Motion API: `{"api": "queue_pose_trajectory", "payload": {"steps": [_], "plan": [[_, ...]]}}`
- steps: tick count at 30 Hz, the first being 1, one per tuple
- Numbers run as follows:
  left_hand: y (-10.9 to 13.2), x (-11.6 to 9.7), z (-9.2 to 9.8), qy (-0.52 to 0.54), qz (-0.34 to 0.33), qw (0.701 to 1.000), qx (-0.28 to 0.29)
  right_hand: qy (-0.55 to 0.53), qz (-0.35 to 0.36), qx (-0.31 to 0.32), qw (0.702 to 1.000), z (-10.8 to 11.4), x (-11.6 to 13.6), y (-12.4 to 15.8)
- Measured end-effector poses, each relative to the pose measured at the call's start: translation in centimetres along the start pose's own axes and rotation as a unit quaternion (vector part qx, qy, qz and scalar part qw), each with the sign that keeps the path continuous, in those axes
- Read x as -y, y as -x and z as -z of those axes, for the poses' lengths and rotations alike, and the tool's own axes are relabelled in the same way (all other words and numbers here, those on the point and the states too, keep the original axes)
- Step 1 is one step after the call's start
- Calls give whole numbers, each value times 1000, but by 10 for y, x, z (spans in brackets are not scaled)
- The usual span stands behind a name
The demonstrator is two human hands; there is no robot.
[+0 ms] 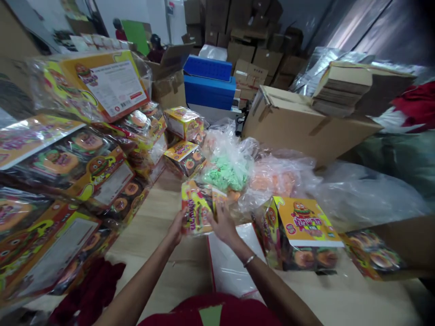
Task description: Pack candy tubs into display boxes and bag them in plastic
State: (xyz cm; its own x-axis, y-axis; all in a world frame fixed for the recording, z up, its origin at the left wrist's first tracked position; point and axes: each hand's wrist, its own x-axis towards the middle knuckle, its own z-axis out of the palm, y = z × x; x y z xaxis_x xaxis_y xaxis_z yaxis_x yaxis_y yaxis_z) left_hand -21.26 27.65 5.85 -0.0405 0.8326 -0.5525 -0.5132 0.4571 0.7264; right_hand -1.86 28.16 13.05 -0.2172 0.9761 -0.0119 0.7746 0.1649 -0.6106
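Between my two hands is a small yellow and red printed box with burger pictures, held above the table. My left hand grips its left side, fingers partly behind it. My right hand is closed on its right side, the thumb across the front. Below my right forearm lies a white flat sheet or box with a red edge. Just beyond the held box are a clear bag of green pieces and a bag of orange pieces. A larger burger box stands to the right.
Plastic-wrapped burger boxes are stacked on the left. Two smaller boxes sit farther back. A big cardboard carton and blue bins stand behind the table. Dark red cloth lies at the front left.
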Motion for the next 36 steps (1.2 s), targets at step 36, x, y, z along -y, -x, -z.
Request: {"api": "queue_pose_trajectory", "payload": {"steps": [36], "plan": [[137, 29, 139, -383, -165, 875, -244, -383, -227, 290, 847, -84, 30, 71]]}}
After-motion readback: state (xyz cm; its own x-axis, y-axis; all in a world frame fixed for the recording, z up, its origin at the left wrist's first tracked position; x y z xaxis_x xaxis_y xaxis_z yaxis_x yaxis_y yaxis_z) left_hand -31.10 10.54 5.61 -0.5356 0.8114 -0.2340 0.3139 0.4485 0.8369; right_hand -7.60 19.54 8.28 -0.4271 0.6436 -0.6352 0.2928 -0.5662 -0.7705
